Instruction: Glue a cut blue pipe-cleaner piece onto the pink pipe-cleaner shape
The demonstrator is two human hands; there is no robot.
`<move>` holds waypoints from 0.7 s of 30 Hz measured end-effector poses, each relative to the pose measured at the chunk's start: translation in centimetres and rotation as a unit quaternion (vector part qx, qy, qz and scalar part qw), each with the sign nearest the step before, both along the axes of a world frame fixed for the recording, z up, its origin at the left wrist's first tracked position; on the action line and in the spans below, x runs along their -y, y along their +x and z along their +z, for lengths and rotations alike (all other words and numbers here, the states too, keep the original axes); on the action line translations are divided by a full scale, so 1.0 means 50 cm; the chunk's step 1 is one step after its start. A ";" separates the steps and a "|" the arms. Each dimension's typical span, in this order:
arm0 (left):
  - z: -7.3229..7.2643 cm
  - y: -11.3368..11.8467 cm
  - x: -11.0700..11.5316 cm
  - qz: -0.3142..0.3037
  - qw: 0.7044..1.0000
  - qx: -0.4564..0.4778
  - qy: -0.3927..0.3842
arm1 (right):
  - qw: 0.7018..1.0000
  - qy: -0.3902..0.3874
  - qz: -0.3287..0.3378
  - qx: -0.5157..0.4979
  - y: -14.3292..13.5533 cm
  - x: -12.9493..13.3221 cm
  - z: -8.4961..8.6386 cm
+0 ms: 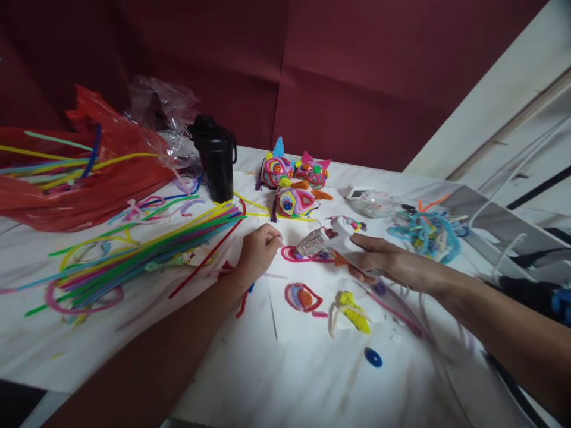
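Note:
My right hand is wrapped around the grip of a white glue gun, whose nozzle points left. Beneath the nozzle lies a pink fuzzy loop with darker coils, on white paper. My left hand is closed in a pinch just left of that loop; anything between its fingertips is too small to make out. Closer to me is an eye-shaped coil of red and pale fuzzy stems with an orange centre. A yellow-green fuzzy piece lies to its right, and a blue disc lies nearer still.
Several colourful fuzzy ornaments stand at the back, beside a black lidded bottle. Bundled pipe cleaners spread across the left, before a red plastic bag. At right sits a tangle of blue stems; a white cable runs behind it.

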State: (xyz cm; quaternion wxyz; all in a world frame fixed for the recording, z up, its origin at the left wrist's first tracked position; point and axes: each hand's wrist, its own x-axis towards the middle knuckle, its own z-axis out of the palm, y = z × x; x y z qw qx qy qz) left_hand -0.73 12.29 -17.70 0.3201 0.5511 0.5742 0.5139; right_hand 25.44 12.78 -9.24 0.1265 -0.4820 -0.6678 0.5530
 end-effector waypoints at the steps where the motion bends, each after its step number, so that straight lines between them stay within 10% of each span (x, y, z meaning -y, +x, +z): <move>1: -0.001 0.000 0.000 0.001 1.000 -0.002 0.001 | 1.000 0.003 0.001 0.003 0.000 -0.001 -0.001; 21: -0.003 -0.005 0.001 0.003 1.000 -0.029 0.001 | 0.998 0.014 -0.016 0.056 -0.022 -0.001 0.026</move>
